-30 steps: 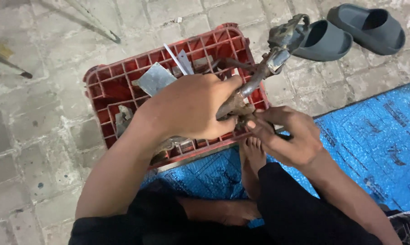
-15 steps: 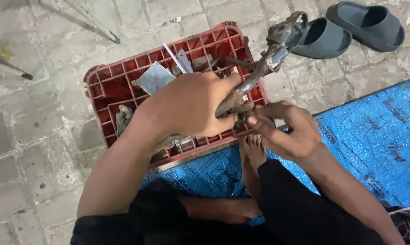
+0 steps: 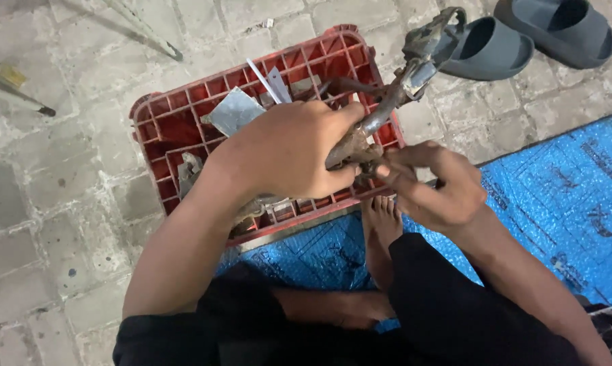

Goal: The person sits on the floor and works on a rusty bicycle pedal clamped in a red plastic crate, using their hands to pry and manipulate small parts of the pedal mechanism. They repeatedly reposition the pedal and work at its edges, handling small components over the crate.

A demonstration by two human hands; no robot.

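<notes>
the left hand (image 3: 296,152) gripped the rusty metal part (image 3: 380,112) above the red crate (image 3: 177,129), its long axis running up-right toward the sandals (image 3: 489,47), while the right hand (image 3: 434,186) pinched its lower end.

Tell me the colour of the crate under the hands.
The crate is red, seen clearly in the head view.
</notes>
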